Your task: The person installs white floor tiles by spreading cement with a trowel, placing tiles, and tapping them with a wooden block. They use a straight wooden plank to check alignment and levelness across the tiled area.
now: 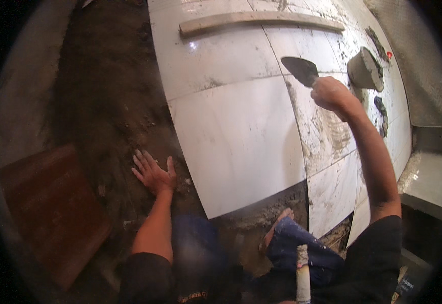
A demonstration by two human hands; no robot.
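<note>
My left hand [154,172] rests with fingers spread on the dark mortar bed [104,86], left of a large white floor tile [233,147]. My right hand [332,93] grips a pointing trowel [297,67] by its handle, the flat blade held over the tile joints at the upper right. Below that hand, one tile [322,126] is smeared with grey mortar. Along the lower edge of the large tile runs a strip of rough mortar, where my bare foot [276,228] shows.
A long straight bar [261,23] lies across the far tiles. A mortar-caked bucket [362,68] is at the right, near a grey step [428,177]. A red-brown board [53,213] lies at the left. A cigarette [302,278] with ash juts into the lower view.
</note>
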